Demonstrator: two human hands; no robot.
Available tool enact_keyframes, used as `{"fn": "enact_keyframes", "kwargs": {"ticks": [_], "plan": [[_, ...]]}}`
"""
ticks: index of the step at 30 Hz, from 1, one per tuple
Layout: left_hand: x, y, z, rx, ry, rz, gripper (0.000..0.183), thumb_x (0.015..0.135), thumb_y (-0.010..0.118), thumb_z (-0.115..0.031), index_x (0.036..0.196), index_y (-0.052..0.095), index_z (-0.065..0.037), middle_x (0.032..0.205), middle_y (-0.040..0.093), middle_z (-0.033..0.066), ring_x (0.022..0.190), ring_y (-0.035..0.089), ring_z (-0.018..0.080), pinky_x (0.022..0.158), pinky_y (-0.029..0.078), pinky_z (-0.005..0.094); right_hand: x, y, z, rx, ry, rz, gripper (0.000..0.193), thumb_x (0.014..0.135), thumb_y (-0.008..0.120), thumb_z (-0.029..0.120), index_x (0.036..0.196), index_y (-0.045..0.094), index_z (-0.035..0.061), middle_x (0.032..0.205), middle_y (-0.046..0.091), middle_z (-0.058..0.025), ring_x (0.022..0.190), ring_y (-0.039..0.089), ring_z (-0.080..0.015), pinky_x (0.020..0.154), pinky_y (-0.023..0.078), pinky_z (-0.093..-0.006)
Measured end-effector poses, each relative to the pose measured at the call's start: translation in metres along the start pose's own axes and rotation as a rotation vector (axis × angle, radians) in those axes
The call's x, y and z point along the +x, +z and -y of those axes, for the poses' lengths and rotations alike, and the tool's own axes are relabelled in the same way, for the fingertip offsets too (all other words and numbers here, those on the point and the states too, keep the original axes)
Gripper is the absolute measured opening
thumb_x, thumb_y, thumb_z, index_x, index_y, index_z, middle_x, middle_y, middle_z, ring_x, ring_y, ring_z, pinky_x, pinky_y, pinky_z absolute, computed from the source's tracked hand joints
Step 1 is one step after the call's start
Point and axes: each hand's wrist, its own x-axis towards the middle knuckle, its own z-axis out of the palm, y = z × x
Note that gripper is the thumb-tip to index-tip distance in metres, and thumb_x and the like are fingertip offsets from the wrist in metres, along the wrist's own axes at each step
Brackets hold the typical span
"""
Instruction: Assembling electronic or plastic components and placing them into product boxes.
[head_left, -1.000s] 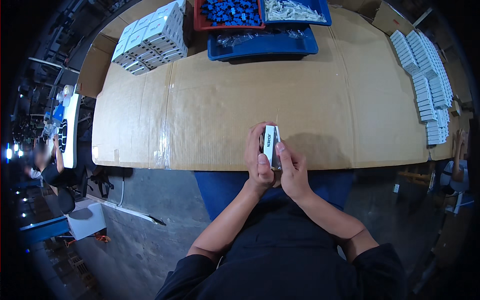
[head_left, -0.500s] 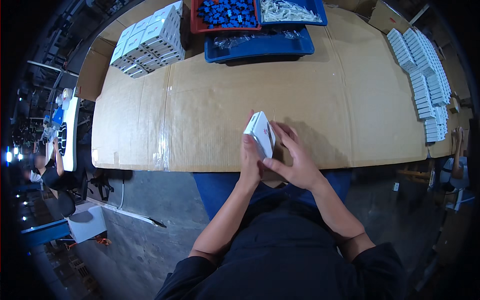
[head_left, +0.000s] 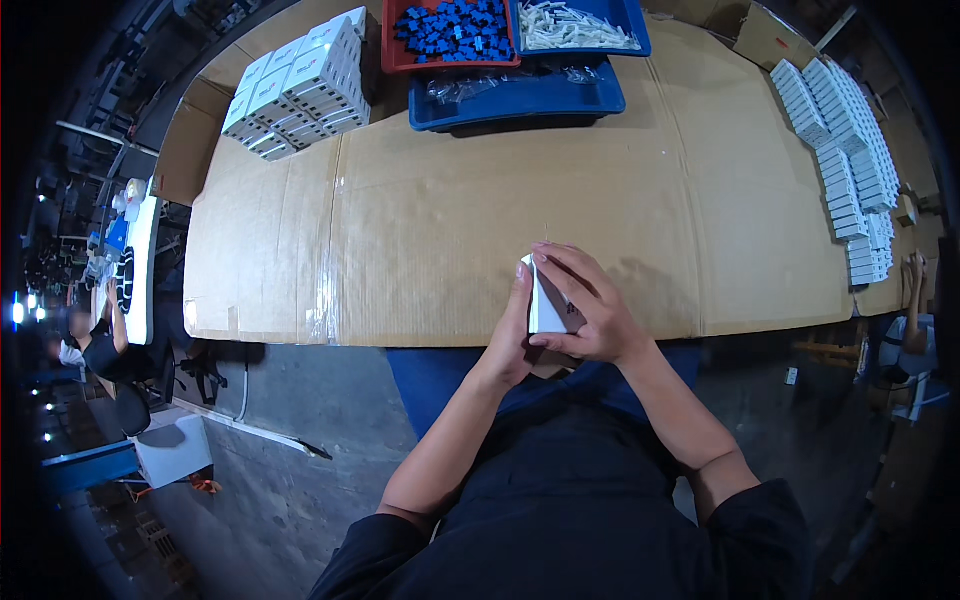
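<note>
Between my two hands is a small white box, held upright just over the near edge of the cardboard-covered table. My left hand grips it from the left, its thumb along the box's narrow side. My right hand lies over the right face, fingers across the top and thumb at the lower edge. Part of a dark print shows beside the right fingers. Most of the right face and the box's far side are hidden by my hands.
Stacked white boxes stand at the far left. At the back are a red bin of blue pieces, a blue bin of white pieces and a blue tray. White pieces in rows line the right. People work at both sides.
The white box has turned in my hands and come slightly lower and to the right. My right hand has closed over its right face, where its fingers were more spread before.
</note>
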Motion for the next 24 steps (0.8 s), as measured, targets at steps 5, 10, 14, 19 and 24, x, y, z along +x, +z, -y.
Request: {"fn": "enact_keyframes", "kwargs": {"ticks": [5, 10, 14, 19, 24], "plan": [[-0.002, 0.002, -0.001, 0.018, 0.030, -0.002, 0.075, 0.108, 0.030, -0.068, 0.151, 0.044, -0.010, 0.134, 0.062, 0.0142, 0.120, 0.066, 0.0261, 0.096, 0.060, 0.0390, -0.003, 0.006, -0.001, 0.085, 0.001, -0.059, 0.084, 0.078, 0.087, 0.043, 0.143, 0.059, -0.0029, 0.147, 0.057, -0.0206, 0.129, 0.059, -0.0398, 0.110, 0.048, -0.0476], [0.003, -0.005, 0.004, -0.013, 0.030, -0.002, 0.073, 0.106, 0.035, -0.069, 0.149, 0.048, -0.012, 0.134, 0.062, 0.0118, 0.119, 0.066, 0.0255, 0.095, 0.060, 0.0395, -0.003, 0.006, -0.002, 0.110, 0.000, -0.095, 0.080, 0.081, 0.086, 0.040, 0.142, 0.060, -0.0048, 0.145, 0.058, -0.0228, 0.129, 0.059, -0.0407, 0.108, 0.049, -0.0468], [0.004, -0.015, 0.012, -0.103, 0.020, 0.027, 0.073, 0.106, 0.037, -0.069, 0.148, 0.050, -0.011, 0.132, 0.065, 0.0113, 0.121, 0.066, 0.0258, 0.101, 0.057, 0.0418, -0.005, 0.007, -0.001, 0.147, -0.013, -0.127, 0.079, 0.086, 0.083, 0.041, 0.141, 0.058, -0.0092, 0.144, 0.057, -0.0278, 0.129, 0.059, -0.0411, 0.109, 0.048, -0.0460], [0.008, -0.011, 0.011, -0.321, -0.059, -0.041, 0.076, 0.107, 0.032, -0.068, 0.150, 0.051, -0.009, 0.137, 0.066, 0.0152, 0.123, 0.067, 0.0290, 0.107, 0.052, 0.0443, 0.004, 0.006, -0.005, 0.532, 0.200, -0.479, 0.080, 0.104, 0.058, 0.053, 0.153, 0.043, -0.0077, 0.146, 0.054, -0.0222, 0.132, 0.058, -0.0304, 0.109, 0.047, -0.0434], [0.030, -0.026, -0.003, -0.046, 0.373, -0.050, 0.064, 0.111, 0.032, -0.052, 0.158, 0.039, -0.009, 0.140, 0.061, 0.0167, 0.123, 0.066, 0.0306, 0.111, 0.048, 0.0428, 0.021, -0.012, -0.027, 0.429, 0.407, -0.521, 0.067, 0.087, 0.087, 0.024, 0.142, 0.057, 0.0028, 0.136, 0.045, -0.0114, 0.122, 0.052, -0.0238, 0.105, 0.047, -0.0383]]}}
